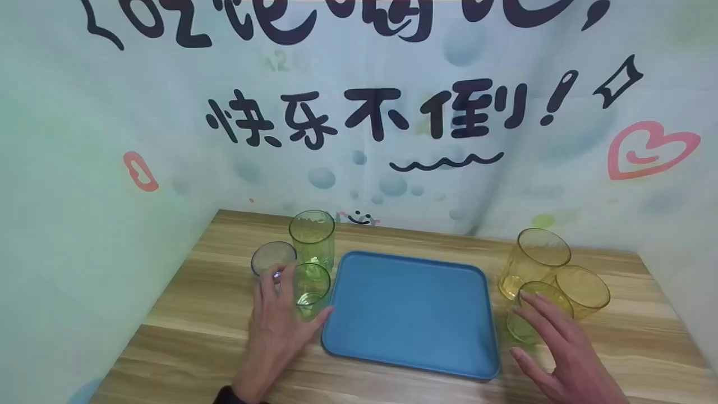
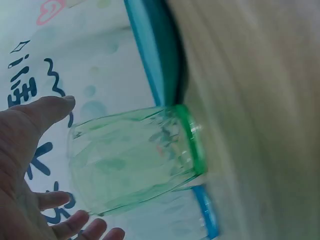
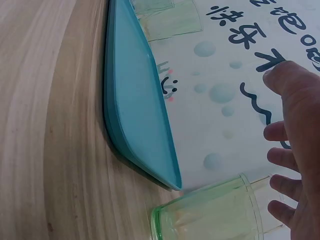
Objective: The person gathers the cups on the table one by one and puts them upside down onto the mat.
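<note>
On the left of the table, my left hand (image 1: pixel 276 322) has its thumb and fingers spread near a short clear green cup (image 1: pixel 313 286). In the left wrist view, this green cup (image 2: pixel 135 160) stands in front of the parted thumb and fingers; I cannot tell whether they touch it. A taller green cup (image 1: pixel 314 238) and a bluish clear cup (image 1: pixel 269 258) stand just behind. Over on the right, my right hand (image 1: pixel 566 348) reaches with fingers apart toward a short yellow-green cup (image 1: pixel 521 325), whose rim the fingers partly cover. Whether they touch is unclear.
A blue rectangular tray (image 1: pixel 412 314) lies between the two groups of cups. Behind the right-hand cup stand a tall amber cup (image 1: pixel 533 264) and a shorter amber cup (image 1: pixel 586 292). A printed cloth (image 1: pixel 359 185) hangs at the table's back edge.
</note>
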The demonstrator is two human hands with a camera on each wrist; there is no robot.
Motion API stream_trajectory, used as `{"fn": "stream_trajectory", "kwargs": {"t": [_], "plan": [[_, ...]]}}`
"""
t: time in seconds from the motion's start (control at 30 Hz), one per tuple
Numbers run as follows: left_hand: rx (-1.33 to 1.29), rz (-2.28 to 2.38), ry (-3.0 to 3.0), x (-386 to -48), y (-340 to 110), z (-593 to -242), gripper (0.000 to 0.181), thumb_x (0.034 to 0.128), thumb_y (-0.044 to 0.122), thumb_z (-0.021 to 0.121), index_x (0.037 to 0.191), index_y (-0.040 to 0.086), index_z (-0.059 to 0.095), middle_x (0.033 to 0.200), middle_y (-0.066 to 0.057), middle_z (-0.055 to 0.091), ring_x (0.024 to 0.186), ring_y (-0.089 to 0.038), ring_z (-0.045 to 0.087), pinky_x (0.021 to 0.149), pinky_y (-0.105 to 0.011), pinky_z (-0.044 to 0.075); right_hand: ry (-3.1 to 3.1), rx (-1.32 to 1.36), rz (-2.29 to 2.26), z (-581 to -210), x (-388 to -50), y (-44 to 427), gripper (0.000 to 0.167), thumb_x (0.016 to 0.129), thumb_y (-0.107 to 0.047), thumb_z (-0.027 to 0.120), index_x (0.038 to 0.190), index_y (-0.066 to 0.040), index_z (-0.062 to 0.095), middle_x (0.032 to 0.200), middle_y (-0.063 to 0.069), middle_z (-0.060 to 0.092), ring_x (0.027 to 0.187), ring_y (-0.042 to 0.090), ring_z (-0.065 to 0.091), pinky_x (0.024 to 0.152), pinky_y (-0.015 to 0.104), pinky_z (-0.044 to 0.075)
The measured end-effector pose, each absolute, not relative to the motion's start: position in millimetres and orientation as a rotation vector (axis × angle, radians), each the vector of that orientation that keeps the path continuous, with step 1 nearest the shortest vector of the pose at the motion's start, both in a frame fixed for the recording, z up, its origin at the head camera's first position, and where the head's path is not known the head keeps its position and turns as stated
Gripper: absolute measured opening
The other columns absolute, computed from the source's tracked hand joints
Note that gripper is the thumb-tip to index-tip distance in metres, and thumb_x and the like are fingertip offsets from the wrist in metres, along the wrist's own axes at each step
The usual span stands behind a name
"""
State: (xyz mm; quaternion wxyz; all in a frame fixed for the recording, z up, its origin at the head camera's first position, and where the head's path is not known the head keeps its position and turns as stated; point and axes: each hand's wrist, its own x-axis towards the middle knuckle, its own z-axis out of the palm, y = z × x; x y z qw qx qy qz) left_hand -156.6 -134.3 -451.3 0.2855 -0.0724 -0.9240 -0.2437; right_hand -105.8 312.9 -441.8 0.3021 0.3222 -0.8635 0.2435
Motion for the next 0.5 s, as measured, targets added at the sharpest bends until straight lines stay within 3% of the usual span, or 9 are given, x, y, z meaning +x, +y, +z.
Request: {"fn": "stream_trajectory", "kwargs": {"t": [0.17, 0.37, 0.5], "plan": [[-0.194, -0.737, -2.403, -158.5, -129.4, -460.9, 0.1, 0.0628, 0.042, 0.097, 0.139, 0.004, 0.045, 0.135, -0.023, 0.039, 0.12, -0.041, 0.045, 0.095, -0.056, 0.048, -2.306, 0.857, 0.663, -445.4, -105.0, 311.8, 0.06, 0.1, -0.049, 0.059, 0.135, -0.002, 0.061, 0.142, 0.023, 0.053, 0.135, 0.037, 0.043, 0.115, 0.026, 0.02], [-0.168, -0.784, -2.384, -160.0, -126.7, -460.5, 0.095, 0.0642, 0.034, 0.097, 0.138, 0.002, 0.047, 0.136, -0.022, 0.038, 0.117, -0.042, 0.045, 0.099, -0.056, 0.043, -2.373, 0.858, 0.663, -448.5, -103.6, 307.1, 0.06, 0.086, -0.026, 0.08, 0.138, -0.005, 0.06, 0.147, 0.015, 0.051, 0.133, 0.035, 0.045, 0.115, 0.024, 0.02], [-0.128, -0.818, -2.411, -160.0, -125.8, -457.0, 0.093, 0.066, 0.029, 0.097, 0.138, 0.0, 0.046, 0.135, -0.022, 0.037, 0.117, -0.041, 0.047, 0.099, -0.054, 0.045, -2.319, 0.86, 0.632, -450.8, -105.6, 299.3, 0.053, 0.096, -0.04, 0.069, 0.134, -0.004, 0.063, 0.145, 0.016, 0.053, 0.132, 0.037, 0.046, 0.116, 0.029, 0.019]]}}
